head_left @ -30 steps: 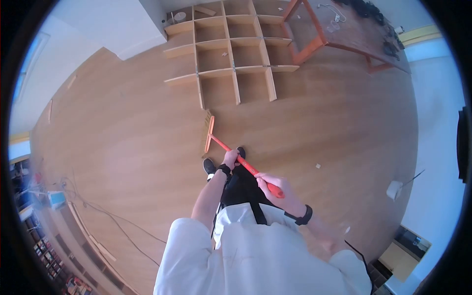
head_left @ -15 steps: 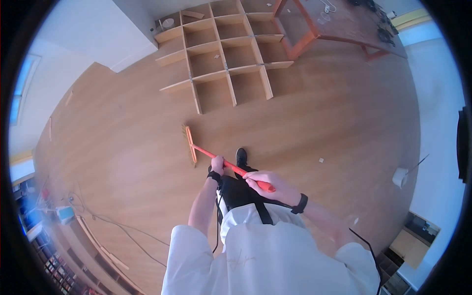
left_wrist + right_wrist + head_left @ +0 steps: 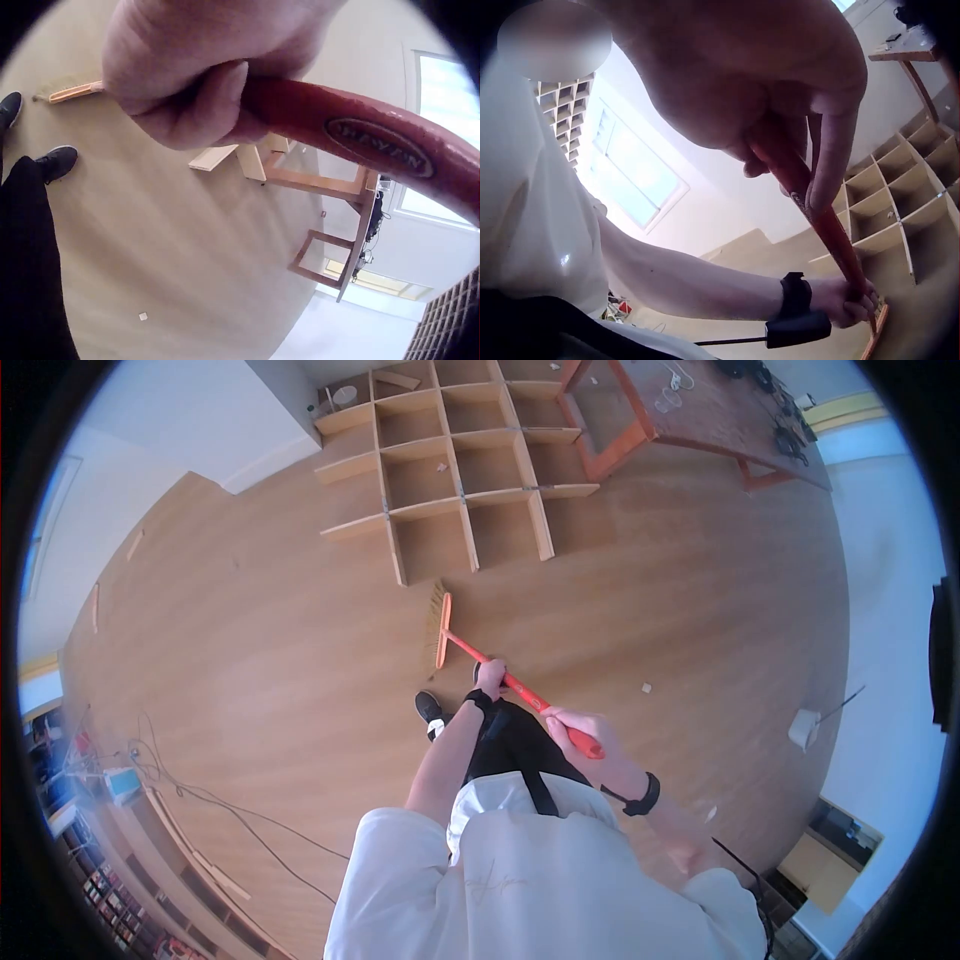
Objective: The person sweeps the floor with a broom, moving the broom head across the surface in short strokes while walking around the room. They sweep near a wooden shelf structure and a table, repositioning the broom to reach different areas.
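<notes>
Broom out ahead of the feet, fingers of left hand and right hand clamped on its handle; looks light, stiff, maybe slick, so spaced grips suit.

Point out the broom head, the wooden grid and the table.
Broom head [image 3: 445,633], head view: middle of its orange bar.
Wooden grid [image 3: 462,499], head view: a joint between slats.
Table [image 3: 705,426], head view: its reddish-brown top.
</notes>
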The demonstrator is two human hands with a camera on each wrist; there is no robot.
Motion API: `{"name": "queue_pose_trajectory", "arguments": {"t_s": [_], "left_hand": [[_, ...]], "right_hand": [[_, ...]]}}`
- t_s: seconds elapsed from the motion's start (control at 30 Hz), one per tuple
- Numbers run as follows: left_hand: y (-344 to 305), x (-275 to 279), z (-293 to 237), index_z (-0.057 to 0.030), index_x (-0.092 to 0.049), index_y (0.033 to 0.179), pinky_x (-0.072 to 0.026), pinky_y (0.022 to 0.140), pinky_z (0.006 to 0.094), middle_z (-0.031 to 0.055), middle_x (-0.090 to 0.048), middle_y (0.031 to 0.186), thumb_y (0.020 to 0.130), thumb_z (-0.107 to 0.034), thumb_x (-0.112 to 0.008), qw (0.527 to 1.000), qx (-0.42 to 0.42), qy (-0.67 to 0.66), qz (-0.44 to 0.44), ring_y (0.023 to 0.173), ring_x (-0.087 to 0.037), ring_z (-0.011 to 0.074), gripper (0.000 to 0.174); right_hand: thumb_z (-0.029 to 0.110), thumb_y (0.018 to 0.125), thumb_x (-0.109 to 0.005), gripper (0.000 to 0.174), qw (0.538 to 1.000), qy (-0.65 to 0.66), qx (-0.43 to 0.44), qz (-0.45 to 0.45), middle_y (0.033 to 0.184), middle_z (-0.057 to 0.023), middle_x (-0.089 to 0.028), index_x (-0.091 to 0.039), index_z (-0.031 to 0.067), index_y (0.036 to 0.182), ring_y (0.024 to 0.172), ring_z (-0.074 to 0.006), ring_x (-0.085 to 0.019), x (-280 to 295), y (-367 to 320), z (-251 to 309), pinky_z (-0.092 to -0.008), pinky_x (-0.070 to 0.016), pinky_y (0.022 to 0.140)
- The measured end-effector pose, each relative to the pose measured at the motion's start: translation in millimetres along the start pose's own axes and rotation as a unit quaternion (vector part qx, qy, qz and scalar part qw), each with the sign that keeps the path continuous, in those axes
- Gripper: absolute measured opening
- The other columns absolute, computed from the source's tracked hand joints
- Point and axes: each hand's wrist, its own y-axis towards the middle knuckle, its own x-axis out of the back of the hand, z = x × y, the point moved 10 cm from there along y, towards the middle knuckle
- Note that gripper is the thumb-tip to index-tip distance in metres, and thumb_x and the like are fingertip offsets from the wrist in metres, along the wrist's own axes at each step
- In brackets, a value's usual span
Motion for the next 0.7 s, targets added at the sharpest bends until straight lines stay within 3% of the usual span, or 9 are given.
{"name": "queue_pose_trajectory", "arguments": {"t_s": [0.1, 0.2, 0.37, 0.43, 0.6, 0.67, 0.7], "left_hand": [[-24.0, -5.4, -25.5, -0.0108, -0.046, 0.08, -0.037, 0.037, 0.0322, 0.0047, -0.046, 0.063, 0.079, -0.016, -0.048, 0.999, -0.044, 0.004, -0.009, 0.049, -0.049, 0.0184, 0.006], [-36.2, -3.4, -26.2, -0.0099, -0.045, 0.079, -0.0334, 0.034, 0.0295, 0.0051, -0.044, 0.062, 0.08, -0.014, -0.046, 1.0, -0.016, -0.013, 0.024, 0.046, -0.046, 0.0172, 0.005], [-72.6, 25.6, -47.1, -0.0074, -0.044, 0.075, -0.031, 0.033, 0.0287, 0.0054, -0.043, 0.06, 0.08, -0.01, -0.048, 0.996, -0.027, -0.081, -0.036, 0.043, -0.043, 0.0177, 0.007], [-64.2, 44.9, -43.2, -0.0069, -0.044, 0.075, -0.032, 0.032, 0.0303, 0.0061, -0.043, 0.06, 0.08, -0.009, -0.047, 0.995, -0.051, -0.044, -0.072, 0.041, -0.043, 0.0189, 0.006], [-41.3, 75.7, -31.6, -0.0065, -0.046, 0.075, -0.0395, 0.036, 0.0336, 0.0067, -0.045, 0.06, 0.079, -0.01, -0.046, 0.997, -0.057, -0.004, -0.049, 0.048, -0.049, 0.0213, 0.006], [-39.1, 69.6, -32.0, -0.0063, -0.046, 0.074, -0.0424, 0.038, 0.0344, 0.007, -0.045, 0.06, 0.079, -0.012, -0.047, 0.996, -0.064, 0.011, -0.053, 0.051, -0.052, 0.0224, 0.008], [-37.4, 69.0, -26.2, -0.0066, -0.046, 0.074, -0.0445, 0.041, 0.0365, 0.0074, -0.046, 0.062, 0.079, -0.013, -0.047, 0.997, -0.032, -0.009, -0.075, 0.055, -0.053, 0.0234, 0.008]], "right_hand": [[0.005, 0.086, -0.056, 0.013, 1.0, 0.007, 0.019, -0.008, 0.074, -0.0125, -0.062, -0.061, -0.0041, 0.094, 0.063, -0.019, -0.06, 10.5, 0.5, 9.5, -0.0271, -0.0473, 0.062], [0.006, 0.086, -0.057, 0.012, 0.999, 0.005, 0.047, -0.014, 0.073, -0.0115, -0.062, -0.062, -0.0029, 0.093, 0.062, -0.0186, -0.059, 15.2, 1.1, 16.1, -0.0272, -0.0473, 0.061], [0.006, 0.088, -0.055, 0.015, 0.994, -0.009, 0.104, -0.021, 0.076, -0.0096, -0.062, -0.062, -0.0043, 0.096, 0.066, -0.0153, -0.06, 25.1, 0.6, 34.6, -0.0246, -0.0465, 0.063], [0.009, 0.086, -0.058, 0.014, 0.997, 0.052, 0.052, 0.026, 0.081, -0.0138, -0.064, -0.062, -0.0013, 0.094, 0.069, -0.0247, -0.062, 12.8, 3.8, 18.5, -0.0295, -0.0484, 0.065], [0.013, 0.086, -0.06, 0.016, 0.99, 0.071, 0.106, 0.052, 0.084, -0.0147, -0.065, -0.062, -0.0003, 0.095, 0.074, -0.0299, -0.062, -11.5, 9.1, -5.7, -0.0314, -0.0489, 0.068], [0.012, 0.087, -0.059, 0.016, 0.989, 0.02, 0.143, 0.036, 0.086, -0.0152, -0.065, -0.062, -0.0008, 0.095, 0.076, -0.0298, -0.063, -18.6, 7.2, -3.2, -0.0312, -0.0494, 0.07], [0.011, 0.086, -0.059, 0.016, 0.993, 0.012, 0.108, 0.05, 0.089, -0.0162, -0.065, -0.061, -0.0018, 0.096, 0.079, -0.0294, -0.063, -21.6, 8.6, -10.1, -0.0318, -0.05, 0.072]]}}
